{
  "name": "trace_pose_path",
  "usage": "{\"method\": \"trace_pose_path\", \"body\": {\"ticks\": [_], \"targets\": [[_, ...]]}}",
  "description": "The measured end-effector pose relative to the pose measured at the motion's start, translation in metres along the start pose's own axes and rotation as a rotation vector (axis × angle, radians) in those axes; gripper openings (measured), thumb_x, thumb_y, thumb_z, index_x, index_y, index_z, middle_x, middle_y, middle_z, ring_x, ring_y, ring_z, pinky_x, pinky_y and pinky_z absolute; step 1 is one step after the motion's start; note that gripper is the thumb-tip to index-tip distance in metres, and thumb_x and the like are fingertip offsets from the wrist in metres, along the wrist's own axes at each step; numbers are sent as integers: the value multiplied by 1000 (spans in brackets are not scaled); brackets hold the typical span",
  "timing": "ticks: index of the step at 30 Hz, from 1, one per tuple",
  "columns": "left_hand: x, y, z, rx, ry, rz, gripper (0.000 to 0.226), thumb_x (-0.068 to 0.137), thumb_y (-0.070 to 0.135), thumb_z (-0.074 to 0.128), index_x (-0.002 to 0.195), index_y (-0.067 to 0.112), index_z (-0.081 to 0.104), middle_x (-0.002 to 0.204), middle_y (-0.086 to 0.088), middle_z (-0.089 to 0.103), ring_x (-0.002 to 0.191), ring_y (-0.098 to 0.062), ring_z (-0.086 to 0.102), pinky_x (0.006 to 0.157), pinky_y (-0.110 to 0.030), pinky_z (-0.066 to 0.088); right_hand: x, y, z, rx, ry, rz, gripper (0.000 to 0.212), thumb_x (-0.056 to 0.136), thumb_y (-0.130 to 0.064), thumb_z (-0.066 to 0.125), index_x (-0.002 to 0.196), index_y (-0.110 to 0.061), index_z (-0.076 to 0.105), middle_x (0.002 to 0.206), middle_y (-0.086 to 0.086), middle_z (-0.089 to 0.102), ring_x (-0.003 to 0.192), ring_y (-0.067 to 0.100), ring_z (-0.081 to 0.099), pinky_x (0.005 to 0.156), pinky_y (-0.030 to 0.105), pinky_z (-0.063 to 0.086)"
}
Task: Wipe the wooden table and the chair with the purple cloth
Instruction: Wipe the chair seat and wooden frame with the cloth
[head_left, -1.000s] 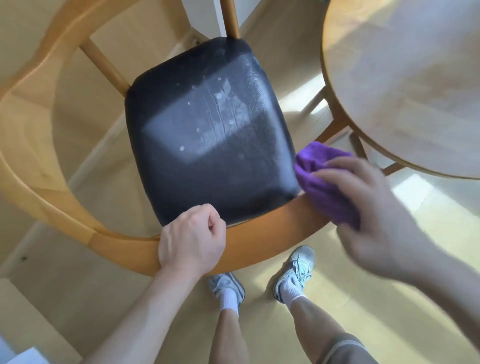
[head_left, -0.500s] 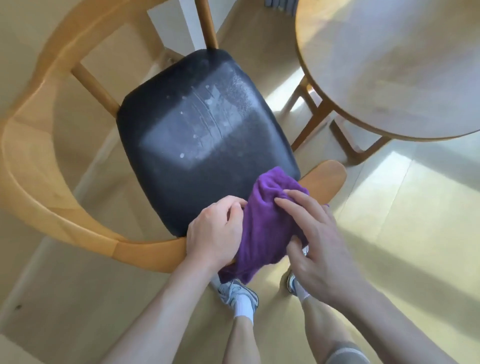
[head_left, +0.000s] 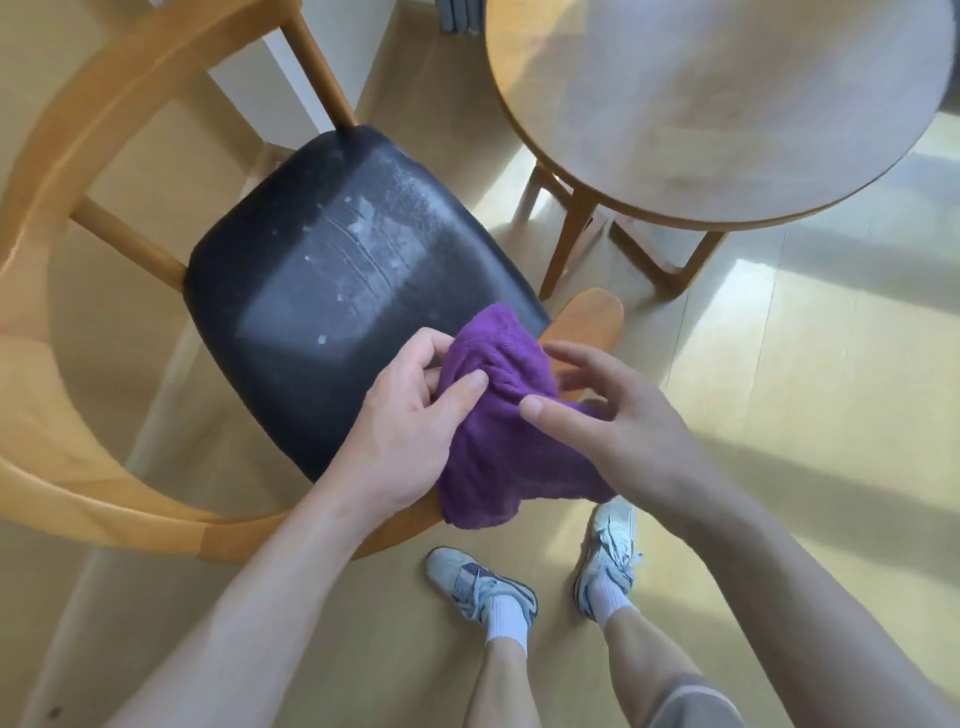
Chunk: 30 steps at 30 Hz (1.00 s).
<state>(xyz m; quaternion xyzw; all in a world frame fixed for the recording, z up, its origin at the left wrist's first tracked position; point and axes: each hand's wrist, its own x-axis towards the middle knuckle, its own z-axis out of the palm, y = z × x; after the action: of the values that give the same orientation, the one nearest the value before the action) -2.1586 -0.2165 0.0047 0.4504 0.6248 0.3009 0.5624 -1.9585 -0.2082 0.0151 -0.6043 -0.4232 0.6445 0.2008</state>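
Note:
The purple cloth (head_left: 498, 441) is bunched over the near curved wooden rail of the chair (head_left: 104, 499), by the front corner of its black seat (head_left: 332, 291). My left hand (head_left: 410, 415) pinches the cloth's left side with thumb and fingers. My right hand (head_left: 618, 421) lies against the cloth's right side with its fingers spread; the thumb touches the fabric. The black seat carries pale dusty smears and specks. The round wooden table (head_left: 727, 104) stands at the upper right, apart from both hands.
The chair's wooden back and arm rail curve round the left side. The table's legs (head_left: 571, 239) stand close to the seat's right corner. My feet in white shoes (head_left: 483, 582) are on the pale floor just below the chair rail.
The right hand brought the cloth from the chair's right rail end to the middle of the near rail. The left hand left its grip on the rail and took hold of the cloth.

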Motion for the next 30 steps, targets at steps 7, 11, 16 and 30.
{"method": "trace_pose_path", "body": {"ticks": [7,11,16,30], "targets": [[14,88,-28,360,-141,186,6,91,42,63,92,36,61,88,10,76,81,-5,73,68,-21,54,-13,-30,11,669,-214,132,30,83,-25,73,104,-5,70,101,17,72,91,33,69,86,42,54],[39,91,-18,567,46,249,20,89,43,73,98,39,56,91,17,71,86,2,67,68,-14,50,7,-38,-15,415,20,58,16,86,-19,77,80,-14,63,74,1,61,66,15,56,61,29,42],[57,25,43,698,22,71,52,95,41,65,141,32,43,140,9,53,129,-13,47,109,-38,42,38,-23,-39,-474,423,-68,8,90,-24,59,83,-25,55,87,-8,56,76,7,52,70,32,42],[57,-22,54,580,-31,142,55,103,51,35,155,35,39,151,20,46,135,0,46,111,-32,44,88,39,-25,-383,302,-420,40,102,-35,48,141,-33,56,154,-7,41,142,12,34,120,43,29]]}}
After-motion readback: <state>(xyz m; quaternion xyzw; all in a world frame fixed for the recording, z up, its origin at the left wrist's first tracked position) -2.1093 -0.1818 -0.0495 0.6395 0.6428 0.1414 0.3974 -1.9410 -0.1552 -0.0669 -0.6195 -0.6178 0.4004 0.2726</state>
